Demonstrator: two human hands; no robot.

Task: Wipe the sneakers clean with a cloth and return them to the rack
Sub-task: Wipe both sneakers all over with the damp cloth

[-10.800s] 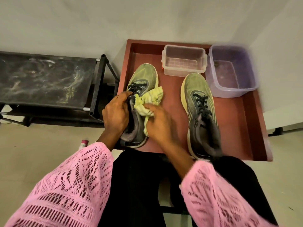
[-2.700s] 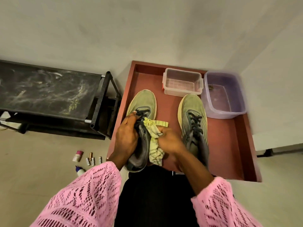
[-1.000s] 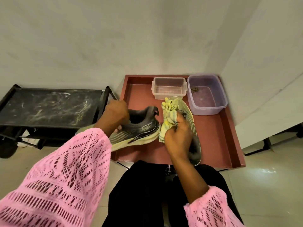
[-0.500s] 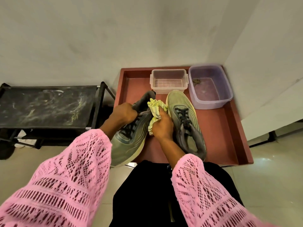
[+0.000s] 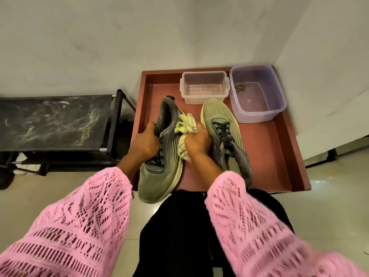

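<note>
My left hand (image 5: 144,141) grips an olive-green and grey sneaker (image 5: 161,172) by its collar, toe pointing toward me and hanging past the front edge of the red-brown tray table (image 5: 279,156). My right hand (image 5: 196,141) holds a bunched yellow-green cloth (image 5: 184,126) pressed against that sneaker's right side. The second sneaker (image 5: 221,120) lies on the tray just right of my right hand, toe pointing away, its heel hidden behind my pink sleeve.
A clear plastic box (image 5: 203,86) and a purple tub (image 5: 257,94) stand at the back of the tray. A black shoe rack (image 5: 52,124) with a scuffed fabric top stands to the left, close to the tray. Walls close off the back and right.
Since 2.7 s ago the held sneaker has been turned round, toe now toward me. In the last half second my right hand and cloth stayed against its side, with little shift.
</note>
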